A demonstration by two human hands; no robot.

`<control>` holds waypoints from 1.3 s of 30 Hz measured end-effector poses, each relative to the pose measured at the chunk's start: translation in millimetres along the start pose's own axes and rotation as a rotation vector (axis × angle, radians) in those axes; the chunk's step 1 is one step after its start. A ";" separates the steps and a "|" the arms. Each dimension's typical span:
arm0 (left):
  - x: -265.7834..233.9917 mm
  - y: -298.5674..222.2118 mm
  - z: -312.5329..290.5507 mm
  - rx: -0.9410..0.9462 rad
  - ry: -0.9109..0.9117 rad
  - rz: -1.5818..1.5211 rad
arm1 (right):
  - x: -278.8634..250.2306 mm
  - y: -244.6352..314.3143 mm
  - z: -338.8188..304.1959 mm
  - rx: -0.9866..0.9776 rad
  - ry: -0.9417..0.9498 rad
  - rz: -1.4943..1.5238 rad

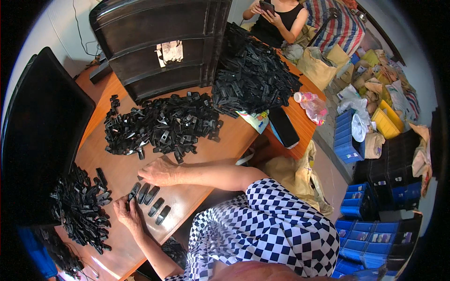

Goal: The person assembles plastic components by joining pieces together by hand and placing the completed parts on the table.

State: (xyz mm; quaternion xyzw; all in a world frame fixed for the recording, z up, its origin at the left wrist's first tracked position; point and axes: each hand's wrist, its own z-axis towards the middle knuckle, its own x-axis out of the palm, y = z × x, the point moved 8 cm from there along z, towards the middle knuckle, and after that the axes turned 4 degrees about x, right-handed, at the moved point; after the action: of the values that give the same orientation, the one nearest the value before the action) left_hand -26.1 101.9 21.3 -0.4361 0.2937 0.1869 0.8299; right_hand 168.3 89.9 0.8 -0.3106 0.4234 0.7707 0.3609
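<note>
My left hand [127, 213] is closed, its thumb and fingers pinching a small oblong black plastic piece [134, 190] at the near side of the table. Just beyond it, my right hand [159, 170] is curled shut with the fingertips bent down near that piece. A dark bit shows at those fingertips, too small to name. Beside my left hand several similar oblong black pieces [151, 195] lie in a slanting row on the wooden tabletop [187, 187]. A heap of small black clip-like parts [164, 124] spreads beyond my right hand.
Another heap of black parts [84, 210] lies at the left, beside a dark flat panel [42, 136]. A large black crate [150, 42] stands at the back, near a tall black pile [255, 70]. A phone [283, 127] rests rightward. Someone seated [286, 23] holds a phone.
</note>
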 end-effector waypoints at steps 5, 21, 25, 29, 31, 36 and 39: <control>-5.1 0.7 -0.7 -0.081 0.024 -0.010 | 4.5 2.1 -1.4 0.018 0.081 -0.003; 0.0 -12.2 3.2 -0.003 0.191 0.202 | 0.8 -1.5 4.0 0.092 0.145 0.055; 6.9 -12.6 4.4 -0.031 0.167 0.168 | 0.3 -6.2 0.4 0.101 0.114 0.112; 1.8 -10.5 1.4 -0.024 0.190 0.247 | -3.9 4.9 4.1 0.036 0.109 0.084; 1.1 -1.2 -1.5 -0.003 0.170 0.287 | -1.7 6.8 7.5 0.040 0.092 0.051; 8.6 8.1 -0.1 -0.086 0.276 0.384 | 4.2 9.5 1.4 -0.052 -0.048 0.149; 13.3 9.8 0.0 -0.055 0.332 0.407 | 4.7 8.8 1.3 -0.033 0.004 0.151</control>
State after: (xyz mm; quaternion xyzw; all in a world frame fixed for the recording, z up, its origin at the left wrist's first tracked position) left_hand -21.6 108.0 6.6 -0.4154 0.5023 0.2836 0.7034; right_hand 158.3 89.1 1.5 -0.2853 0.4337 0.8019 0.2958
